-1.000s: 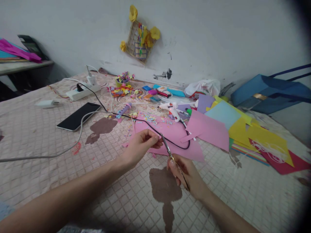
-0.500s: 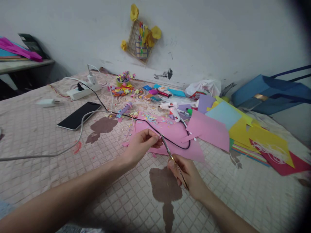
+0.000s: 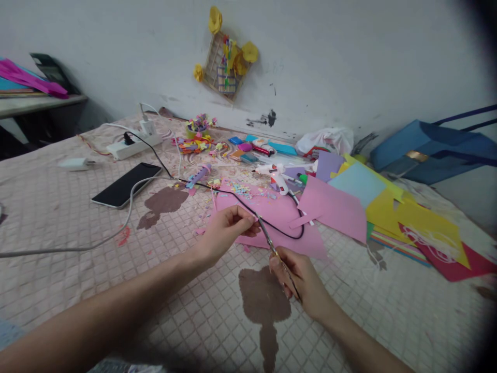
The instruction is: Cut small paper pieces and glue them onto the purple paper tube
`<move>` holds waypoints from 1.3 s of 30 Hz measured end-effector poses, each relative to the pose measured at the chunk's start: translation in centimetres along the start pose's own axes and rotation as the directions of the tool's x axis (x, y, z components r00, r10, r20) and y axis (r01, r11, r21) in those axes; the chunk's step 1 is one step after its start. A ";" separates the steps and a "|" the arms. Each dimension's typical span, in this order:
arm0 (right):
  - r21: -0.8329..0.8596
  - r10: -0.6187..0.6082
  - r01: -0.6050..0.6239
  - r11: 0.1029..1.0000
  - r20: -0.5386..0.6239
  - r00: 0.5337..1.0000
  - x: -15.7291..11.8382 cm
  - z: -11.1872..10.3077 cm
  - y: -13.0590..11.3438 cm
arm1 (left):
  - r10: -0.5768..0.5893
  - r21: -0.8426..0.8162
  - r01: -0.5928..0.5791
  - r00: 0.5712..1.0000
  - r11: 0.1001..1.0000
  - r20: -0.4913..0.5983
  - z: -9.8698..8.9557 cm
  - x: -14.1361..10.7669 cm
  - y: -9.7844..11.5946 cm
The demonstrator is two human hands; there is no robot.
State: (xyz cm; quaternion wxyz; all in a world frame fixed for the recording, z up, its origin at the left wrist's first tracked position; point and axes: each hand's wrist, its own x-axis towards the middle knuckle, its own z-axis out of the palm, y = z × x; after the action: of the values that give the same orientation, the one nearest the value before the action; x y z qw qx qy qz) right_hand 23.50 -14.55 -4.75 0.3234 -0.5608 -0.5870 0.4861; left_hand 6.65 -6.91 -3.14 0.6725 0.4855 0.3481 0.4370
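Observation:
My left hand [image 3: 229,230] is closed in a pinch on a small pink paper piece [image 3: 255,219], mostly hidden by the fingertips. My right hand [image 3: 297,277] grips a pair of scissors [image 3: 271,243], seen nearly edge-on, with the blade tips touching or almost touching the paper piece at my left fingertips. Beneath and beyond both hands lies a pink sheet [image 3: 279,212], crossed by a black cord [image 3: 236,196] and strewn with small coloured paper bits [image 3: 243,190]. A white glue gun [image 3: 280,184] rests on the far side of this sheet.
To the left lie a phone [image 3: 127,185], a white power strip [image 3: 134,146] and a charger [image 3: 75,164]. Coloured sheets [image 3: 336,207] are stacked at right, before a blue bag [image 3: 435,147]. A small pot [image 3: 198,129] of paper pieces stands at the back near the wall.
Almost nothing differs. My right hand and the scissors have shifted very slightly; my left hand stays in place with its pinch.

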 end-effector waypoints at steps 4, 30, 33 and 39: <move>0.056 0.038 -0.042 0.998 0.057 0.998 -0.1 -0.5 -0.2 | -0.016 -0.010 0.017 0.997 1.000 0.069 -0.4 0.2 0.2; -0.134 0.026 -0.011 0.991 0.116 0.993 0.0 -2.4 -0.7 | -0.098 0.066 0.086 0.972 0.994 0.213 -1.4 0.9 0.8; -0.147 0.022 -0.006 0.989 0.112 0.993 0.1 -2.4 -0.7 | -0.100 0.065 0.088 0.971 0.994 0.216 -1.5 1.0 0.7; -0.158 0.013 0.006 0.987 0.117 0.993 0.1 -2.4 -0.5 | -0.107 0.067 0.094 0.968 0.993 0.226 -1.6 0.9 0.7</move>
State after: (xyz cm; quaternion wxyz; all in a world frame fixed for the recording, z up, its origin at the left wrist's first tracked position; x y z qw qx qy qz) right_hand 25.57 -13.93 -3.48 0.2416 -0.5562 -0.6408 0.4709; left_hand 5.39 -5.38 -3.00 0.7156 0.5330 0.3044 0.3334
